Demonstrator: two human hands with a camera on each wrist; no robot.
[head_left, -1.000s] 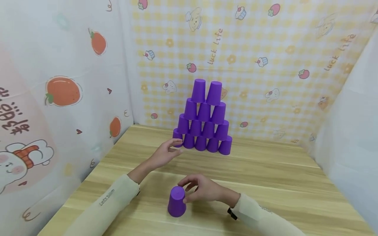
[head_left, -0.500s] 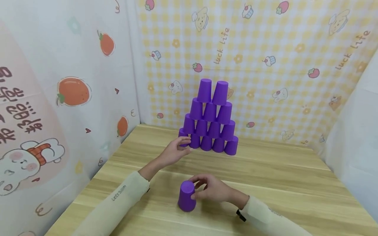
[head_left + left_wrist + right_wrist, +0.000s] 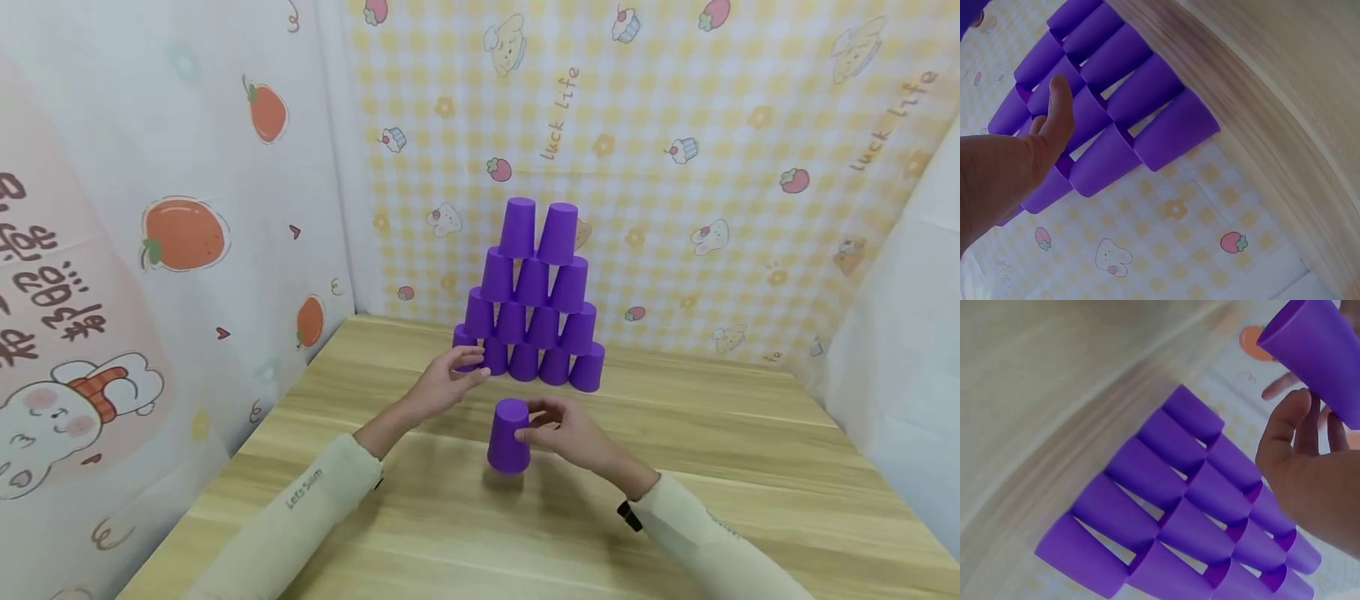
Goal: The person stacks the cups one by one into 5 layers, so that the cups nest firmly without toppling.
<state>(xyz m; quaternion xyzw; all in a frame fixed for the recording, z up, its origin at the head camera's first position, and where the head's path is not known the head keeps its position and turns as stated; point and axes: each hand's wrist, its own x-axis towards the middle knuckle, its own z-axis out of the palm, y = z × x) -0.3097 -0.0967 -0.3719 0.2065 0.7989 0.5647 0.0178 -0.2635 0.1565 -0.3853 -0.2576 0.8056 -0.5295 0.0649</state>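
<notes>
My right hand (image 3: pixel 573 433) pinches an upside-down purple cup (image 3: pixel 509 437) by its right side. The cup hangs above the table, its shadow just below it. Behind it stands a pyramid of upside-down purple cups (image 3: pixel 542 327), two at the top and wider rows beneath. My left hand (image 3: pixel 437 385) is held before the pyramid's lower left corner with relaxed fingers and nothing in them; whether a fingertip touches a cup, I cannot tell. In the right wrist view the held cup (image 3: pixel 1319 359) rests between thumb and fingers, partly out of frame.
The wooden table (image 3: pixel 697 467) extends in front of and to both sides of the pyramid. A yellow checked cloth (image 3: pixel 645 108) hangs close behind the cups. White cloths hang at the left (image 3: pixel 247 208) and right (image 3: pixel 907 317).
My right hand has lifted the cup off the table and moved it forward, toward the pyramid. The left hand stays by the lower left cups. The head view has shifted slightly.
</notes>
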